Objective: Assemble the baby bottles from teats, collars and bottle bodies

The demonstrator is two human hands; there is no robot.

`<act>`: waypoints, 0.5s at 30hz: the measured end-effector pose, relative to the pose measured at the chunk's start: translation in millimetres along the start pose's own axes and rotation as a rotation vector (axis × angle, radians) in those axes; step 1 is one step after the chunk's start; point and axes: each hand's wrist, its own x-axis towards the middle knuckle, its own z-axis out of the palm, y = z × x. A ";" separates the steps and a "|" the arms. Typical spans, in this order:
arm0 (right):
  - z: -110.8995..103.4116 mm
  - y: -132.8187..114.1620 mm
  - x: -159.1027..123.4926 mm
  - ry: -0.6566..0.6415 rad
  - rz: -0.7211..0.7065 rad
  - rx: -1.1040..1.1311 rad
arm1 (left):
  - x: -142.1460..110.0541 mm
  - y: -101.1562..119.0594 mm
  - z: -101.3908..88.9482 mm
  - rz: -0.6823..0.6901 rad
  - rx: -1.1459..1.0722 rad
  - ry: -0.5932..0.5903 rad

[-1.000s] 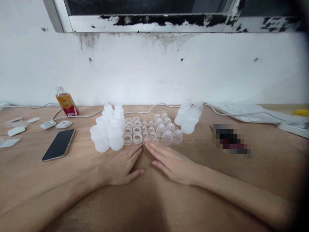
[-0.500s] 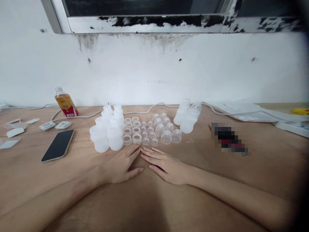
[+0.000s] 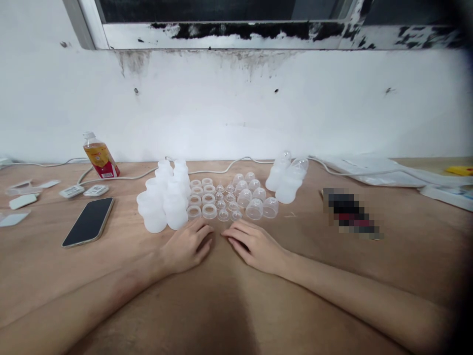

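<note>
My left hand point(image 3: 188, 244) and my right hand point(image 3: 254, 244) rest side by side on the wooden table point(image 3: 236, 305), fingers slightly arched, holding nothing. Their fingertips lie just short of rows of small plastic parts. From left to right these are several white bottle bodies point(image 3: 162, 202), translucent rings point(image 3: 201, 199), small clear teats point(image 3: 226, 203) and clear dome caps point(image 3: 254, 197). Assembled bottles point(image 3: 288, 180) lie behind the caps to the right. My left fingertips are nearest the front ring, my right ones nearest the front teat.
A dark phone point(image 3: 88, 222) lies at the left, with a drink bottle point(image 3: 100, 157) and small white pads point(image 3: 22, 201) beyond it. A white cable point(image 3: 221, 170) runs along the wall. White plastic packaging point(image 3: 377, 172) and a blurred dark object point(image 3: 351, 213) are at the right.
Both hands have drawn back slightly toward me and their fingers have bent from flat to arched. My right fingertips have left the front row of teats. The parts have not moved.
</note>
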 end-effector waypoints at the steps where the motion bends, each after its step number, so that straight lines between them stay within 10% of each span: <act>1: 1.1 1.2 2.4 0.030 0.054 0.010 | 1.6 -0.3 2.1 -0.009 0.010 0.029; 8: 8.2 15.9 30.1 0.161 0.367 0.173 | 10.9 -1.2 9.4 -0.053 0.091 0.110; 15: 10.4 20.4 38.7 0.170 0.363 0.221 | 9.7 2.0 4.2 -0.018 0.075 0.094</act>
